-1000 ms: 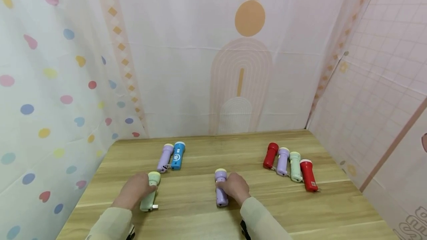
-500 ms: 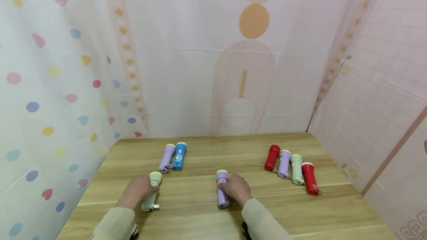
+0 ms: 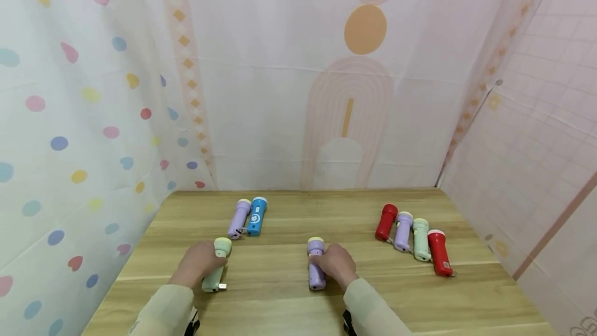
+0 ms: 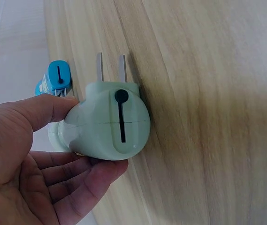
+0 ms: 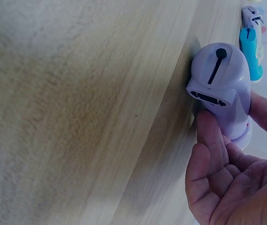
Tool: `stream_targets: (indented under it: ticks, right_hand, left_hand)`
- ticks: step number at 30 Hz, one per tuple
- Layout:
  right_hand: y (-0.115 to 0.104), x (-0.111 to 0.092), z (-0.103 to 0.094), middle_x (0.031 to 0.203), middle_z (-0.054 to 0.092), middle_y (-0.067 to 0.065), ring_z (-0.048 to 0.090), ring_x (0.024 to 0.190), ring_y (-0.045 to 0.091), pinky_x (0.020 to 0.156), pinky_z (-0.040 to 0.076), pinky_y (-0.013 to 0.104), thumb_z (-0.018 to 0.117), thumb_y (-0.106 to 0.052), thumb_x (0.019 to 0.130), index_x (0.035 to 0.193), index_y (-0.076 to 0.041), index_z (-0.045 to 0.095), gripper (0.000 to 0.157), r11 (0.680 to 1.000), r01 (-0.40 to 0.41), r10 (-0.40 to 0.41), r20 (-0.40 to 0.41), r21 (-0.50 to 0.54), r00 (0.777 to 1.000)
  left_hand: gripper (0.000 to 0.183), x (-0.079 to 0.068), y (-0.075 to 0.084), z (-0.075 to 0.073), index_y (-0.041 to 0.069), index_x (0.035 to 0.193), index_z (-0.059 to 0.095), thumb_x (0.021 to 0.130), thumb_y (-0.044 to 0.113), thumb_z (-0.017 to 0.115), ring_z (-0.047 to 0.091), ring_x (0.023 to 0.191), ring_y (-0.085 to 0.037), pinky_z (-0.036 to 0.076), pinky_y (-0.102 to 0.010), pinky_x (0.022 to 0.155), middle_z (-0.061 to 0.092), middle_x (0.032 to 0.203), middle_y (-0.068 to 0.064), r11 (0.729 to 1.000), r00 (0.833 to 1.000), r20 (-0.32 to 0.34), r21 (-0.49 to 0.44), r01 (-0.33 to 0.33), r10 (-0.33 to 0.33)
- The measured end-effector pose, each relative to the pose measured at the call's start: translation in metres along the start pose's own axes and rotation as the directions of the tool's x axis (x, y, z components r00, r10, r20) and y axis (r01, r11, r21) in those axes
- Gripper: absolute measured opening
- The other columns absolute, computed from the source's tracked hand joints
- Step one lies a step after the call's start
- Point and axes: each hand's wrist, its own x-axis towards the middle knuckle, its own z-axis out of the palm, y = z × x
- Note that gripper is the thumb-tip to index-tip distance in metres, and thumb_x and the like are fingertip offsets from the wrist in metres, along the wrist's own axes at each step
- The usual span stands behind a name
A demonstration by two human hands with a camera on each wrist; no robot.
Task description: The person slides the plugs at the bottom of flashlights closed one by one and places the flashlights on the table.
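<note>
My left hand [image 3: 200, 262] grips a pale green flashlight [image 3: 215, 277] by its neck, thumb on one side and fingers under the other. Two metal plug prongs [image 4: 110, 68] stick out from the tail of that flashlight in the left wrist view. Toward the middle of the table, my right hand [image 3: 337, 263] holds a purple flashlight [image 3: 316, 277] between thumb and fingers. Its tail end, with a dark slot and a plug recess, faces the right wrist camera. Both flashlights lie lengthwise, lens ends pointing away from me.
Beyond the left hand, another purple flashlight [image 3: 240, 219] lies beside a blue flashlight [image 3: 257, 217]. To the right rests a slanted row: a red flashlight [image 3: 386, 222], a purple one, a green flashlight [image 3: 422, 240] and another red one. Curtains enclose the wooden table [image 3: 280, 305].
The whole head view has shifted slightly, so everything appears further right. Both hands keep their hold on the same flashlights, which stay in place on the table.
</note>
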Motion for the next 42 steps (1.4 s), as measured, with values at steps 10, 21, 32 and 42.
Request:
stream_targets:
  ticks: [10, 21, 32, 42]
  right_hand:
    - [0.002, -0.003, -0.002, 0.068, 0.058, 0.004, 0.053, 0.061, 0.018, 0.053, 0.038, 0.031, 0.077, -0.035, 0.083, 0.068, -0.009, 0.058, 0.036, 1.0, -0.024, 0.024, 0.005, 0.005, 1.0]
    - [0.007, -0.006, -0.002, 0.068, 0.06, 0.003, 0.054, 0.061, 0.016, 0.054, 0.041, 0.029, 0.077, -0.034, 0.085, 0.071, -0.007, 0.064, 0.033, 0.996, -0.005, 0.001, 0.046, 0.094, 0.999]
    - [0.009, -0.004, -0.007, 0.067, 0.061, 0.004, 0.058, 0.06, 0.018, 0.052, 0.043, 0.029, 0.074, -0.033, 0.087, 0.071, -0.007, 0.064, 0.032, 0.993, 0.032, -0.04, 0.063, 0.117, 0.997]
    - [0.008, -0.003, -0.008, 0.068, 0.061, 0.004, 0.056, 0.061, 0.018, 0.053, 0.042, 0.029, 0.073, -0.034, 0.089, 0.072, -0.007, 0.064, 0.033, 0.992, 0.03, -0.039, 0.077, 0.12, 0.996]
  left_hand:
    - [0.028, -0.005, 0.007, -0.004, 0.004, 0.073, 0.056, 0.082, 0.025, 0.072, 0.053, 0.061, -0.021, 0.047, -0.038, 0.059, 0.055, 0.067, -0.005, 1.0, 1.0, -0.013, -0.023, -0.004, 0.004]
    - [0.03, -0.007, 0.027, -0.008, 0.002, 0.077, 0.059, 0.082, 0.026, 0.074, 0.054, 0.06, -0.02, 0.046, -0.036, 0.056, 0.055, 0.068, -0.006, 0.999, 1.0, -0.022, -0.052, 0.0, -0.001]
    - [0.03, -0.003, 0.036, -0.013, -0.003, 0.086, 0.061, 0.084, 0.025, 0.072, 0.055, 0.063, -0.021, 0.049, -0.037, 0.057, 0.058, 0.072, -0.008, 0.997, 1.0, -0.02, -0.081, 0.02, -0.022]
    - [0.029, 0.003, 0.047, -0.013, 0.001, 0.081, 0.06, 0.084, 0.027, 0.073, 0.054, 0.06, -0.02, 0.045, -0.035, 0.054, 0.057, 0.069, -0.006, 0.997, 0.998, -0.055, -0.081, -0.014, 0.009]
